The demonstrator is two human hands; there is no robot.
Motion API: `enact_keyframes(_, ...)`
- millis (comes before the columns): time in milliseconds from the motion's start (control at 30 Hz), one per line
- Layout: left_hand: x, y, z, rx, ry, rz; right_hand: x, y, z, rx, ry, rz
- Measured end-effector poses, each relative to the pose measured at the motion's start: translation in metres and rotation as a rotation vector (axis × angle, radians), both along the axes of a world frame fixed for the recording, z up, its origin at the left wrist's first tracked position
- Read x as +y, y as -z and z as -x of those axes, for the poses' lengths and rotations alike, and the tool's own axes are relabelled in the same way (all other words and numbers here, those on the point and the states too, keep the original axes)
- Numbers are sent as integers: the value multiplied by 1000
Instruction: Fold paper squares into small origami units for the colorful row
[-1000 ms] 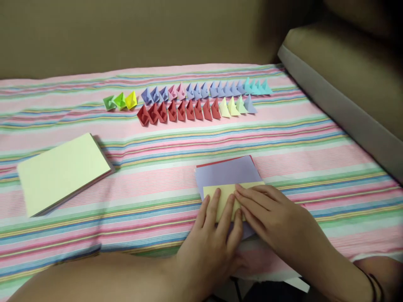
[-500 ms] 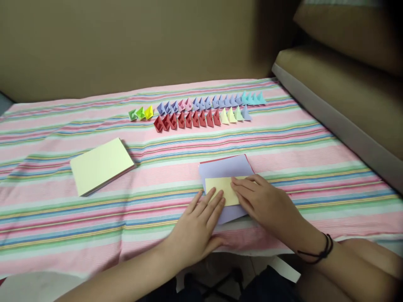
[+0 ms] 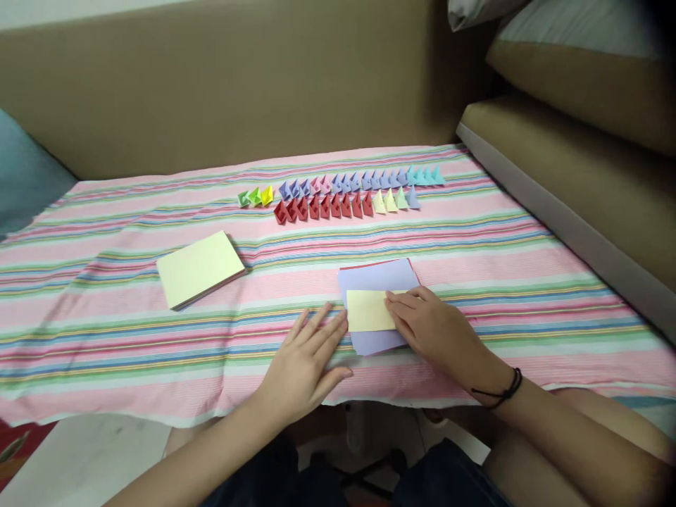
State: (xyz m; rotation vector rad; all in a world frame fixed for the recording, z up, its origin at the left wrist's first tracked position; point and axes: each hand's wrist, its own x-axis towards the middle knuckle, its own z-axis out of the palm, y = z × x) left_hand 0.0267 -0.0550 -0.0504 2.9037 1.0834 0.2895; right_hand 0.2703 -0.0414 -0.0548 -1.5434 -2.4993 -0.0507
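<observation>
A folded pale yellow paper [image 3: 366,311] lies crosswise on a lavender sheet [image 3: 374,276], with the edge of a red sheet showing beneath at the back. My right hand [image 3: 436,327] presses down on the yellow paper's right part, its fingers together and bent; they hide that end. Just left of the papers, my left hand [image 3: 303,362] lies flat with fingers spread, its fingertips close to the yellow paper's left edge. It holds nothing.
Two rows of small folded paper boats, with red ones [image 3: 324,206] in front, stand farther back on the striped cloth [image 3: 296,274]. A stack of pale yellow paper [image 3: 201,267] lies left. Brown cushions [image 3: 570,169] rise at the right.
My left hand has slid left off the yellow paper onto the cloth. My right hand stays on the paper's right part. The camera view has shifted.
</observation>
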Motion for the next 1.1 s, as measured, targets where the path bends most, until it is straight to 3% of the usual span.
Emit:
enact_keyframes(133, 5, -8, -14, -90, 37, -17, 0, 0, 0, 30, 4, 3)
enact_keyframes(233, 5, -2, -33, -61, 131, 51, 1, -1, -1, 40, 4, 11)
enact_keyframes(333, 1, 7, -42, -61, 93, 55, 2, 0, -1, 47, -10, 4)
enact_keyframes(567, -8, 9, -18, -67, -48, 18, 3, -1, -3, 57, -24, -4)
enact_keyframes(700, -8, 4, 3, -36, -63, -5, 2, -2, -3, 71, -27, 7)
enact_keyframes(800, -2, -4, 5, -170, -76, -85, 2, -3, -3, 96, -25, 13)
enact_keyframes(900, 10, -11, -20, -210, 11, -109, 3, -4, -4, 122, -36, 33)
enact_keyframes(967, 18, -13, -46, -75, 108, -120, 4, -5, -4, 144, -37, 57)
enact_keyframes(1100, 24, -9, -89, 243, 58, -221, 5, -6, -5, 215, -5, 138)
